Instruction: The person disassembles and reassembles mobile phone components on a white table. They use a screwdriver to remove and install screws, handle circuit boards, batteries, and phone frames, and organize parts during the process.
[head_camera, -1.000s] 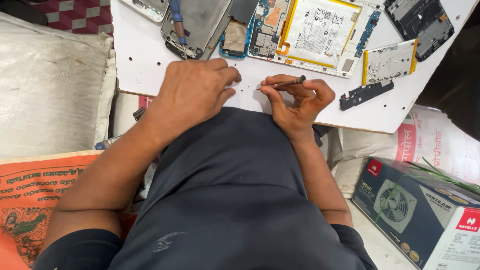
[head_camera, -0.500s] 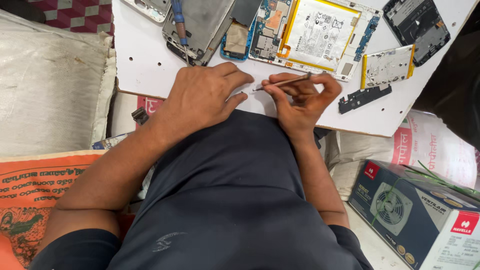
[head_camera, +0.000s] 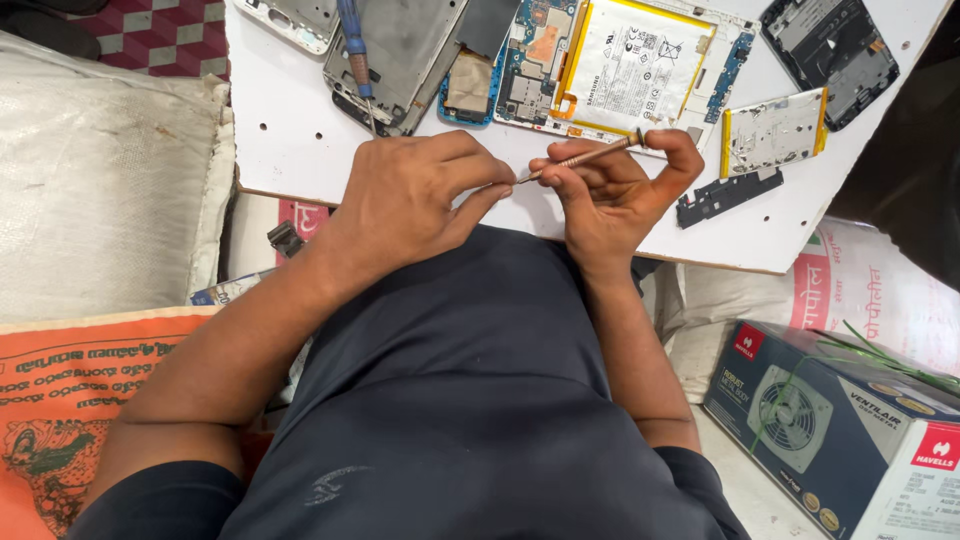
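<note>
My right hand (head_camera: 612, 196) grips a thin brown screwdriver (head_camera: 585, 158) that lies almost level, its tip pointing left. The tip meets the pinched fingertips of my left hand (head_camera: 415, 196), which seem to hold something too small to make out. Both hands hover over the near edge of a white board (head_camera: 290, 150). Just beyond them lies a dismantled tablet: a yellow-framed battery (head_camera: 630, 65) next to a blue circuit board (head_camera: 525, 60).
A blue-handled screwdriver (head_camera: 352, 45) rests on a grey metal back cover (head_camera: 400, 50). A yellow-edged plate (head_camera: 775, 130), a black strip (head_camera: 722, 197) and a dark frame (head_camera: 830, 50) lie at right. Sacks flank the board; a dark blue fan box (head_camera: 830, 420) stands at lower right.
My right hand has swung the screwdriver up so its tip points at my left fingertips. My left hand has lifted off the board's edge and pinched its fingers together.
</note>
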